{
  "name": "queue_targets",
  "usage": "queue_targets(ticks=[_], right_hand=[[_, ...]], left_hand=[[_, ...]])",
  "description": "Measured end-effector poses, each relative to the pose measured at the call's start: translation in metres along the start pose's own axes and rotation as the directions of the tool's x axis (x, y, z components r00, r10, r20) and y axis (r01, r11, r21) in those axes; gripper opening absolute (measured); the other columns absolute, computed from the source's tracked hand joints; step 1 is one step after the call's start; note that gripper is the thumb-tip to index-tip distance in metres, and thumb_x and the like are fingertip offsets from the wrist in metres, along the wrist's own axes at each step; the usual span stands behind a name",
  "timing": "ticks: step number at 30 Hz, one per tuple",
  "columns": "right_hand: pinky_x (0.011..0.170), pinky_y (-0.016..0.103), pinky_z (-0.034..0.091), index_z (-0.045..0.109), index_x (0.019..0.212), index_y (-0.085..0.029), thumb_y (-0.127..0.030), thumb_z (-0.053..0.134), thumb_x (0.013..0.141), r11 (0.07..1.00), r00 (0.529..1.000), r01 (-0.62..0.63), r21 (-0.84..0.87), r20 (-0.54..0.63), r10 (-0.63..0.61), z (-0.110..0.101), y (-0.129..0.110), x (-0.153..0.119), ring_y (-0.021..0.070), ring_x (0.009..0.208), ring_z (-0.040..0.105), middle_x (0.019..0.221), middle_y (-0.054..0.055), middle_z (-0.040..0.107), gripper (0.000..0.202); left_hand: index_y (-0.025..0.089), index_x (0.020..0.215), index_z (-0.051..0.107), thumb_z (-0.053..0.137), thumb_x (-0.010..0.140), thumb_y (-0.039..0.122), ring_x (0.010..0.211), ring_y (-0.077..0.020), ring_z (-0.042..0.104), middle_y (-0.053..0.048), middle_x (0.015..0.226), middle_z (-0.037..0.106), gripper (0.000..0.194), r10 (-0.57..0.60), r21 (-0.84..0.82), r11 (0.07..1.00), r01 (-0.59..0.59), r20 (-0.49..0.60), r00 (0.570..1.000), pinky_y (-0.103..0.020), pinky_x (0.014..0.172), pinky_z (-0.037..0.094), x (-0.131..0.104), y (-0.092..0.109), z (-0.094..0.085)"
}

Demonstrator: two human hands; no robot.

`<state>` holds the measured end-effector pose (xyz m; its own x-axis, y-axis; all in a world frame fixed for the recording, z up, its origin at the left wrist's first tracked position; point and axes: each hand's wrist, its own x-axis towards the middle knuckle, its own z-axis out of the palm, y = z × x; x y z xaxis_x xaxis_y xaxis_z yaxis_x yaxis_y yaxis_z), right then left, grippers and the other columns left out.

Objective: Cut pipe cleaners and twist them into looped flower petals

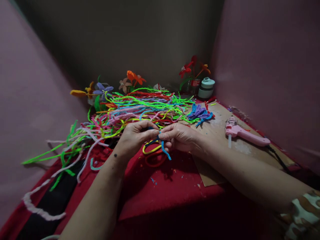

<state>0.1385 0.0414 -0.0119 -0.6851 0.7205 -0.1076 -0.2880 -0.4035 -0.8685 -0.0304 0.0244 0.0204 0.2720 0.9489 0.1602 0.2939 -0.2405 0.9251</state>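
Note:
Both my hands meet over the red cloth and pinch a blue pipe cleaner (166, 152), whose free end hangs down below the fingers. My left hand (136, 135) grips it between thumb and forefinger. Right beside it, my right hand (178, 136) is closed on the same pipe cleaner; part of it is hidden by the fingers. Just beneath the hands lie scissors (152, 151) with yellow and red handle loops, their blades out of sight. Behind the hands spreads a big heap of pipe cleaners (147, 108) in green, pink, yellow, red and blue.
A pink glue gun (246, 135) rests on a cardboard sheet (212, 175) at right, near purple and blue pipe-cleaner pieces (200, 113). Pipe-cleaner flowers (135, 77) and a pale-lidded container (206, 88) stand at the back. Loose strands hang over the left edge of the red cloth (160, 196).

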Motion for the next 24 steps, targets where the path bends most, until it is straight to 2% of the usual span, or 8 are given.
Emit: queue_targets(ticks=[4, 6, 9, 15, 21, 24], right_hand=[[0.043, 0.021, 0.044, 0.061, 0.061, -0.01, -0.017, 0.072, 0.06, 0.997, 0.997, 0.053, -0.052, -0.053, -0.056, 0.004, 0.001, 0.002, 0.0057, 0.038, 0.046, 0.049, -0.003, 0.054, 0.013], [0.04, 0.019, 0.039, 0.061, 0.06, -0.01, -0.017, 0.071, 0.061, 0.993, 0.994, 0.079, -0.088, -0.073, -0.085, 0.003, 0.002, 0.003, 0.0052, 0.039, 0.046, 0.051, -0.001, 0.056, 0.012], [0.039, 0.018, 0.037, 0.06, 0.058, -0.01, -0.016, 0.07, 0.061, 0.989, 0.992, 0.094, -0.111, -0.077, -0.103, 0.001, 0.003, 0.004, 0.0052, 0.038, 0.046, 0.05, -0.001, 0.056, 0.011], [0.038, 0.018, 0.036, 0.057, 0.054, -0.011, -0.014, 0.066, 0.062, 0.988, 0.992, 0.078, -0.135, -0.087, -0.091, 0.003, 0.001, 0.003, 0.0057, 0.036, 0.046, 0.046, -0.002, 0.054, 0.012], [0.039, 0.017, 0.038, 0.061, 0.06, -0.009, -0.013, 0.065, 0.064, 0.995, 0.994, 0.066, -0.07, -0.08, -0.071, 0.005, 0.001, 0.003, 0.0055, 0.037, 0.047, 0.048, -0.001, 0.054, 0.007], [0.039, 0.018, 0.04, 0.064, 0.07, -0.007, -0.018, 0.06, 0.072, 0.996, 0.996, 0.083, 0.009, -0.038, -0.083, 0.004, 0.003, 0.002, 0.0055, 0.039, 0.047, 0.056, 0.002, 0.059, 0.011]], left_hand=[[0.013, 0.08, 0.066, 0.067, 0.069, 0.032, 0.047, -0.0057, 0.044, 0.001, 0.058, 0.056, 0.022, -0.08, -0.233, 0.968, 0.095, 0.074, 0.994, -0.018, 0.045, 0.034, 0.002, -0.005, -0.003], [0.013, 0.08, 0.066, 0.067, 0.069, 0.036, 0.046, -0.0064, 0.045, 0.001, 0.056, 0.055, 0.025, -0.094, -0.333, 0.936, 0.114, 0.075, 0.993, -0.019, 0.045, 0.035, 0.003, -0.007, -0.005], [0.013, 0.079, 0.065, 0.07, 0.067, 0.032, 0.046, -0.0065, 0.047, 0.001, 0.055, 0.056, 0.023, -0.116, -0.372, 0.92, 0.126, 0.049, 0.992, -0.019, 0.046, 0.036, 0.004, -0.009, -0.006], [0.015, 0.072, 0.061, 0.066, 0.071, 0.03, 0.045, -0.0065, 0.046, 0.003, 0.052, 0.055, 0.016, -0.047, -0.23, 0.973, 0.028, -0.075, 0.996, -0.019, 0.046, 0.035, 0.004, -0.011, 0.001], [0.015, 0.064, 0.055, 0.055, 0.078, 0.027, 0.046, -0.0059, 0.04, 0.004, 0.051, 0.049, 0.018, 0.084, 0.135, 0.989, -0.064, -0.153, 0.985, -0.018, 0.045, 0.033, 0.001, -0.003, 0.008], [0.016, 0.064, 0.052, 0.052, 0.08, 0.027, 0.048, -0.0061, 0.039, 0.004, 0.053, 0.046, 0.019, 0.121, 0.22, 0.972, -0.082, -0.17, 0.978, -0.018, 0.045, 0.033, -0.001, 0.0, 0.01]])
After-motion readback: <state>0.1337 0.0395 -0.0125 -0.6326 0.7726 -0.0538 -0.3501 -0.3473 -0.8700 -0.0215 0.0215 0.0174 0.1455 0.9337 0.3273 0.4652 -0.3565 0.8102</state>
